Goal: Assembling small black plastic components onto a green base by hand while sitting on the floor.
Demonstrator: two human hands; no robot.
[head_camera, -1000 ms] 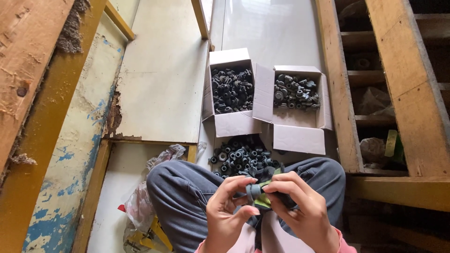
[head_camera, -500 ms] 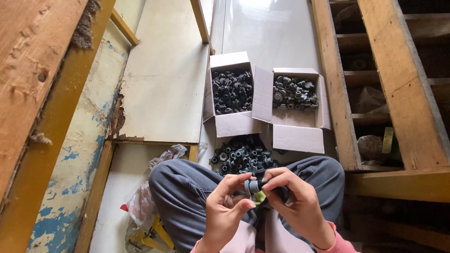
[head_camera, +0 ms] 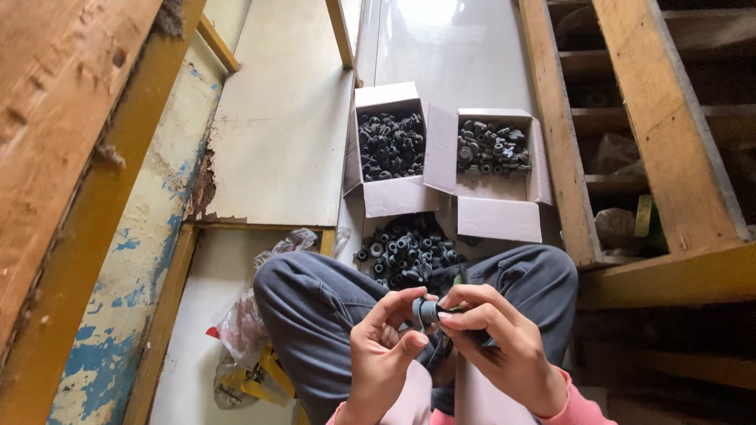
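Your fingertips (head_camera: 415,340) pinch a small dark grey ribbed part (head_camera: 426,311). Your left hand (head_camera: 383,352) holds it with thumb and first finger. Your right hand (head_camera: 494,344) closes round its other end, just above your knees. Your fingers hide most of the part, so you cannot tell its full shape. A bit of green shows behind your right hand, but it is too hidden to name.

Past your knees lies a loose pile of dark parts (head_camera: 405,253) on the floor. Beyond it sit two open white boxes, the left box (head_camera: 389,145) and the right box (head_camera: 494,160), both with dark parts inside. A crumpled plastic bag (head_camera: 246,337) lies by your left leg.

Half a second ago your hands were a little lower, and the green bit showed more.
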